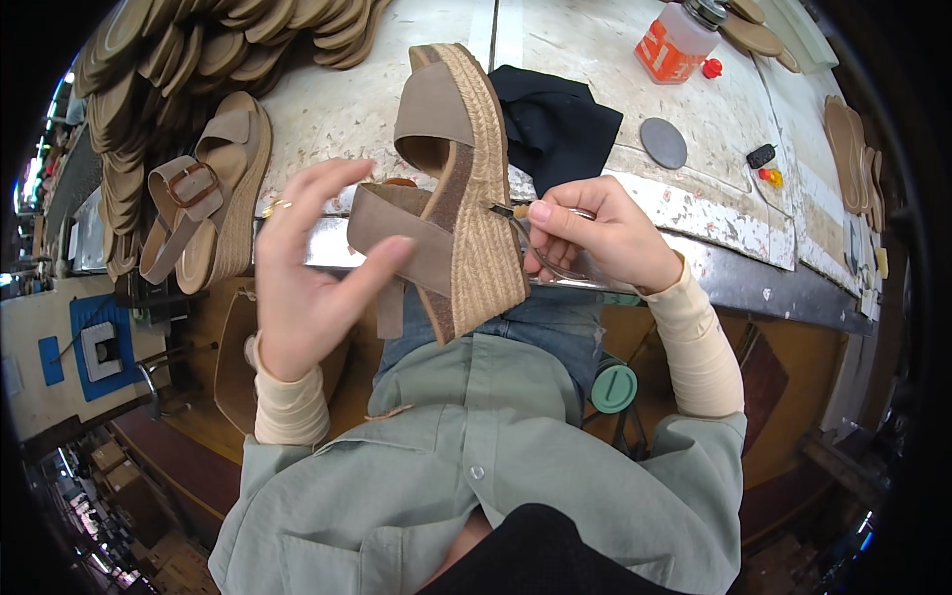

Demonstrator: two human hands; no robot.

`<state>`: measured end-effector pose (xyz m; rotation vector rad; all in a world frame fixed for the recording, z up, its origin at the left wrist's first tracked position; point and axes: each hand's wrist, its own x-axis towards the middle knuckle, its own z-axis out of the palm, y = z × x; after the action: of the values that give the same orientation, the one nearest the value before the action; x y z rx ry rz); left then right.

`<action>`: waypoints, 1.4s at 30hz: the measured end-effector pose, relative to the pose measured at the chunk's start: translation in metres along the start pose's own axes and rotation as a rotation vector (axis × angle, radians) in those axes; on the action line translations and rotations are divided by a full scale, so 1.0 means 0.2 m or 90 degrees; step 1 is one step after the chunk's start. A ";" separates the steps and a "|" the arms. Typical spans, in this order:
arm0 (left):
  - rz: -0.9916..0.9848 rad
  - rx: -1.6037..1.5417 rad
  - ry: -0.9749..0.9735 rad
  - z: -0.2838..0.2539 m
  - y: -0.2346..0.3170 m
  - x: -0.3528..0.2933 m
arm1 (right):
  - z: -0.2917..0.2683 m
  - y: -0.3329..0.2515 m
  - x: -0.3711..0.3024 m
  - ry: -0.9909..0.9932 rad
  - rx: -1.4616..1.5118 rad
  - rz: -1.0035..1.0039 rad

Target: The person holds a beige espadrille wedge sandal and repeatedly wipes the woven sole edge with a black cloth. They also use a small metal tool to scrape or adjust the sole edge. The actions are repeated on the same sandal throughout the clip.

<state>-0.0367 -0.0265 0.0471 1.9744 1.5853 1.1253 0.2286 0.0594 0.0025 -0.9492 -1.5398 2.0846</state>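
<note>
A taupe wedge sandal (479,178) with a braided rope-covered sole is tilted upright in front of me at the table's edge. My left hand (312,268) is slightly blurred beside its straps, fingers and thumb spread apart. The thumb tip overlaps the ankle strap (397,233); whether it presses on it I cannot tell. Against the rope side of the wedge, my right hand (605,233) is closed on what look like scissors (585,212), with looped metal handles and a dark tip at the sole. My fingers hide part of them.
A finished-looking sandal (228,169) stands at left before stacked tan soles (169,59). A black cloth (555,119) lies behind the held sandal. Farther right are a bottle (677,42) with orange label, a grey disc (662,143), a small black object (761,156) and more soles (846,149).
</note>
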 end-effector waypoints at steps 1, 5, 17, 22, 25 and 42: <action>0.008 0.006 -0.004 0.04 0.01 0.02 | 0.01 0.00 0.00 0.003 0.000 0.002; 0.020 0.059 -0.027 0.16 0.03 0.08 | 0.02 -0.03 0.01 0.015 -0.031 -0.004; 0.000 0.063 0.018 0.29 -0.03 0.12 | 0.07 -0.02 -0.02 0.071 -0.047 -0.039; -0.075 -0.007 0.011 0.30 -0.02 0.12 | 0.06 0.02 -0.01 0.053 0.113 0.034; -0.098 0.011 -0.004 0.29 -0.02 0.13 | 0.05 0.06 0.00 0.072 0.197 -0.024; 0.070 -0.071 -0.061 0.13 0.10 0.02 | 0.09 -0.01 -0.18 -0.086 0.031 -0.068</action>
<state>-0.0042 -0.0244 0.0460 2.0312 1.3516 1.1165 0.2412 0.0252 0.0185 -0.7063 -1.5611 2.1379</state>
